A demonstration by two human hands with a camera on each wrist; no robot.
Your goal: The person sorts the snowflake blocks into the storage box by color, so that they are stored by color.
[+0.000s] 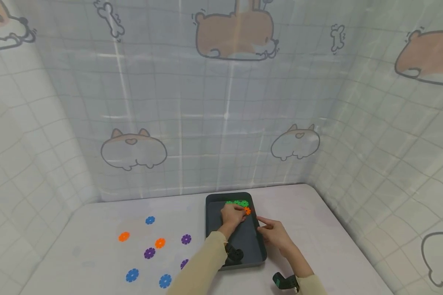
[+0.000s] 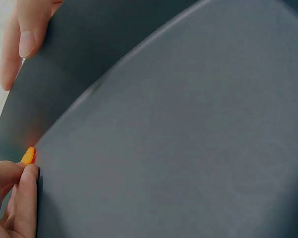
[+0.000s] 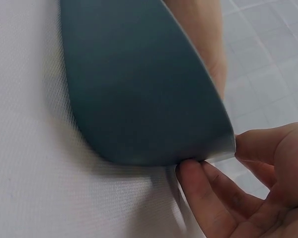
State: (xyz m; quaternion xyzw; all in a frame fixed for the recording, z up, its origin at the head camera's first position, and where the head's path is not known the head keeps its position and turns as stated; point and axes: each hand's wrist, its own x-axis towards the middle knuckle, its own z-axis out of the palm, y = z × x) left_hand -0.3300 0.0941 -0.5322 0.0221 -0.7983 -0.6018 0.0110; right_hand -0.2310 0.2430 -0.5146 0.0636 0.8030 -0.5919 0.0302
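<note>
- Closest to me, pale yellow sleeves, left [image 1: 203, 262] and right [image 1: 311, 285], reach in over a table [image 1: 92, 266] spread with a white cloth whose weave shows up close; a black camera sits on the left wrist [image 1: 235, 254] and another on the right wrist [image 1: 285, 282].
- Left of the arms, loose flower-shaped discs lie flat and scattered: three blue discs [image 1: 132, 275], three purple discs [image 1: 149, 253], one partly behind the sleeve, and two orange discs [image 1: 124, 236].
- Beside them rests a dark grey rectangular tray [image 1: 248, 246] with rounded corners; its long axis runs away from the person, the far end leaning slightly left.
- The right hand [image 1: 276, 234] is outside the tray's right side, fingers fairly straight, fingertips touching wall and rim; I can't tell how firmly.
- The left hand [image 1: 232, 215] is inside, toward the far end, thumb and fingers pinching an orange flower disc [image 1: 247, 210], which pokes out past the fingertips toward the right wall.
- Just beyond, green flower discs [image 1: 245, 203] line the tray's far end, their row running crosswise to its long axis, partly behind the hand.
- Past the table edge, pale gridded sheeting [image 1: 199, 98] hangs behind and on both sides, printed with cartoon corgis [image 1: 232, 35] and bones [image 1: 110, 19].
</note>
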